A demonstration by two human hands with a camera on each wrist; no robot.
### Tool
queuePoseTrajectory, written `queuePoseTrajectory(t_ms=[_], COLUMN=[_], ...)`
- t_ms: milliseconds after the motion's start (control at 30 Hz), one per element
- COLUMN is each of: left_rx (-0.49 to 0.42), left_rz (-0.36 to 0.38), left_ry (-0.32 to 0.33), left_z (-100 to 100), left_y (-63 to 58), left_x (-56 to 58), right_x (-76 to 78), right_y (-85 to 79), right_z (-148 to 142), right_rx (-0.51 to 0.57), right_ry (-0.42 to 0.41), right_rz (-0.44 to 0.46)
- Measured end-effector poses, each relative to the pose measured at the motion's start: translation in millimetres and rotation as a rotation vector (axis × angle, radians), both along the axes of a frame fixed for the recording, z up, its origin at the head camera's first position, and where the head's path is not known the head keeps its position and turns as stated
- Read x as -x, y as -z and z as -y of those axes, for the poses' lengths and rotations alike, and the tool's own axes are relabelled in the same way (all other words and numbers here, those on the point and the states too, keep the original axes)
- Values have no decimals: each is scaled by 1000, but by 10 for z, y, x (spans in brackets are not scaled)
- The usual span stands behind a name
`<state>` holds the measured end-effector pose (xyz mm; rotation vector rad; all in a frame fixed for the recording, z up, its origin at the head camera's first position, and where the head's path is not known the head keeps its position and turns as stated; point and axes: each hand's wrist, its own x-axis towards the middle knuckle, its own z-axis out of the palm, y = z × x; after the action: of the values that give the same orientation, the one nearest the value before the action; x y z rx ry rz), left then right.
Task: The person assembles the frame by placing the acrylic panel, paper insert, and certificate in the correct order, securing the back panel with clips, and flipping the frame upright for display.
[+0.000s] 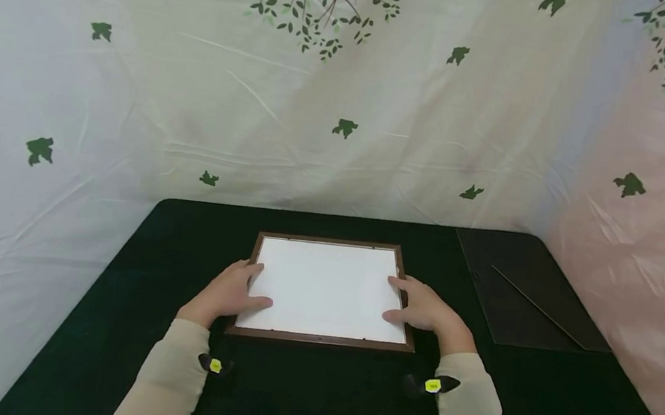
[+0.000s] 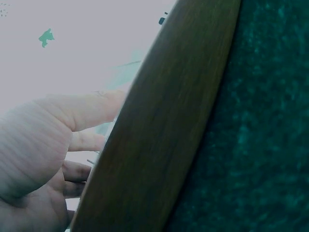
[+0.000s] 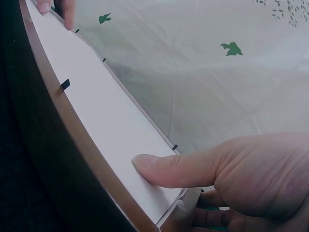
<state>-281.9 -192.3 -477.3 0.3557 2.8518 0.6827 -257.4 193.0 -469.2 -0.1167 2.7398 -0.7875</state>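
- Because the left wrist unit (image 1: 216,365) and right wrist unit (image 1: 432,385) sit close to the frame's near corners, a sharp bend of either wrist could, I judge, knock the wood.
- The wooden frame (image 1: 293,336) lies between the hands, at or above the middle of the dark green table (image 1: 310,403); I cannot tell whether it touches the cloth. If it is lifted, uneven hands might tip it and bump a near corner.
- The left hand (image 1: 230,290) grips the frame's left side, and the right hand (image 1: 426,307) grips its right side, thumbs over the white sheet (image 1: 326,289). Should one grasp slacken, that side would probably drop first.
- Thumb pressure could dent or smudge the sheet, or shift it inside the rails.
- Small black tabs (image 3: 65,84) stand along the inner edges; fingers dragged across them might bend one or get scratched.
- Farther off, at the right, a dark panel (image 1: 499,309) bears a thin strip (image 1: 537,307). A wide swing of the frame that way could strike the panel, which reaches the table's edge, and push it off.
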Motion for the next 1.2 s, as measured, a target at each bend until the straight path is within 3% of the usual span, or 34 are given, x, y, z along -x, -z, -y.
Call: queuePoseTrajectory(t_ms=[267, 400, 500, 600, 733, 933, 1033, 1200], left_rx=[38, 87, 92, 90, 144, 328, 437, 521], left_rz=[6, -85, -172, -273, -403, -519, -555, -536], left_ry=[0, 28, 70, 168, 370, 639, 707, 729], left_z=[-1, -72, -236, -510, -1007, -1812, -2175, -2745], left_y=[-49, -132, -251, -397, -556, -601, -575, -528], left_x=[-3, -26, -112, -256, -459, -692, -719, -715], right_x=[10, 10, -12, -26, -27, -31, 15, -4], right_y=[19, -14, -87, -190, -269, -222, -133, 29], right_z=[-17, -84, -215, -448, -906, -1673, -1982, -2322], right_rx=[31, 83, 104, 80, -10, -132, -184, -273], right_ry=[-4, -21, -41, -64, -56, 17, 52, 65], right_rz=[1, -28, -57, -100, -175, -239, -252, -252])
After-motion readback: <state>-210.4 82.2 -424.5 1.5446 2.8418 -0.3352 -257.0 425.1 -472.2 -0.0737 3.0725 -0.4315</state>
